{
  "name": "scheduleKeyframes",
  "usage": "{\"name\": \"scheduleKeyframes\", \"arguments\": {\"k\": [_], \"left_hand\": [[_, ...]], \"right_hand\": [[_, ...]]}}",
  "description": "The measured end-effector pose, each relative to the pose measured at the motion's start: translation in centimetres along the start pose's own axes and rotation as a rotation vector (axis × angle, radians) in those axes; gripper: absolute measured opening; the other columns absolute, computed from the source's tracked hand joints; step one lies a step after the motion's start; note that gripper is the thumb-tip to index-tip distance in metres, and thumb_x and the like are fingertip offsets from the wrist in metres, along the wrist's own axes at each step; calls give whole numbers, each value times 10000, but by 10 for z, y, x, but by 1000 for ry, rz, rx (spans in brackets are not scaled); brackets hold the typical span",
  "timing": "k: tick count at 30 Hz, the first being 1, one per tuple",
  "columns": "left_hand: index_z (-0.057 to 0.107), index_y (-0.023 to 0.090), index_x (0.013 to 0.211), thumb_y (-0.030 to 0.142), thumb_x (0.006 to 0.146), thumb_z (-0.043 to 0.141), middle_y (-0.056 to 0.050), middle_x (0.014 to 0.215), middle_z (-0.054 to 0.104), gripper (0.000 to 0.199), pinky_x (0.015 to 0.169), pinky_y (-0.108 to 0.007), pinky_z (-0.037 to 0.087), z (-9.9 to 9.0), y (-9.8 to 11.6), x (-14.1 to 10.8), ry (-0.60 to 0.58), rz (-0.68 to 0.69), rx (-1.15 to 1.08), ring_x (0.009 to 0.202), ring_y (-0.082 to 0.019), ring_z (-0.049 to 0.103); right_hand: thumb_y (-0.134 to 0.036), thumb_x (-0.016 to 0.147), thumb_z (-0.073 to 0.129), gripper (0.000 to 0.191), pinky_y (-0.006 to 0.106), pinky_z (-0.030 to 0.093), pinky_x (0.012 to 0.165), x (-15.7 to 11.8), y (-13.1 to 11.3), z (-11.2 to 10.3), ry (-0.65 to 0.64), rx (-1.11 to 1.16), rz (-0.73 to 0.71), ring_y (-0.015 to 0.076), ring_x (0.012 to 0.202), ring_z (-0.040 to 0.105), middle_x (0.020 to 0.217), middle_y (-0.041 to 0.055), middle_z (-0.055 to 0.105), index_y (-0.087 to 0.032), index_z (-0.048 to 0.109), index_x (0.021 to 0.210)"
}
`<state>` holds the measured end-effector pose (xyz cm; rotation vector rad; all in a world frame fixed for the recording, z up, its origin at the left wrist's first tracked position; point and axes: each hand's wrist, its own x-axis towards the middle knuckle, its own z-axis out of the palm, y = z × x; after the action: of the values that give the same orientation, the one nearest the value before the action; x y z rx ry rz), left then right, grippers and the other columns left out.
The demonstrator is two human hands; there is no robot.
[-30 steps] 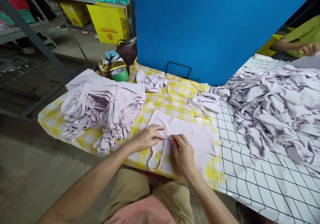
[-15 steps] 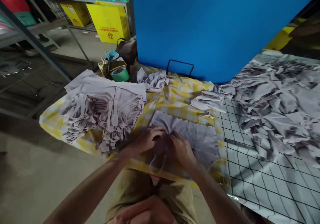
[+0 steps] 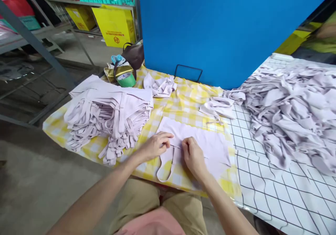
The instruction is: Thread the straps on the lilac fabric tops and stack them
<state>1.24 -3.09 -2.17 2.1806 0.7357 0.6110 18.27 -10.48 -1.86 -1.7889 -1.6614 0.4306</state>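
A flat lilac cloth piece (image 3: pixel 210 140) with a thin strap loop (image 3: pixel 159 173) lies before me, the loop hanging towards the table's near edge. My left hand (image 3: pixel 157 146) is at its left part, fingers bent and closed at the cloth near the top of the loop. A short way to the right, my right hand (image 3: pixel 193 156) rests on the middle of the piece with curled fingers pressed together at the fabric. What lies under the fingertips is mostly hidden. Left of my hands sits a thick stack of lilac cloth pieces (image 3: pixel 112 91), their straps drooping over its front.
A yellow checked cloth (image 3: pixel 183 105) covers the table. At right, a heap of lilac cloth (image 3: pixel 296 112) lies on a white grid-patterned cover (image 3: pixel 262 193). A large blue panel (image 3: pixel 204 35) stands behind. Green tape (image 3: pixel 126 79) and a dark bag (image 3: pixel 134 55) sit at the back left.
The picture has become brighter. My hands have drawn slightly apart, the right one shifting right and down, and the cloth bunched between them now lies flatter with its strap loop spread.
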Motion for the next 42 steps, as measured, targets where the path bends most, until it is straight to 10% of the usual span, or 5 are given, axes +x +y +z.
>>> {"name": "scheduleKeyframes", "arguments": {"k": [13, 42], "left_hand": [[558, 183, 658, -2, 665, 437, -34, 1137, 604, 221, 933, -317, 420, 2, -2, -1, 24, 10, -4, 1066, -160, 540], [583, 174, 865, 47, 739, 502, -67, 1122, 570, 197, 922, -330, 439, 9, 13, 2, 60, -69, 73, 1059, -186, 535]], "right_hand": [[-174, 894, 424, 193, 242, 403, 609, 6, -5, 1, -205, -252, -195, 152, 699, 576, 819, 26, 595, -221, 607, 855], [-192, 844, 385, 143, 277, 414, 624, -12, 4, -4, 54, 96, 38, 161, 653, 534, 730, 21, 536, -207, 473, 732]]}}
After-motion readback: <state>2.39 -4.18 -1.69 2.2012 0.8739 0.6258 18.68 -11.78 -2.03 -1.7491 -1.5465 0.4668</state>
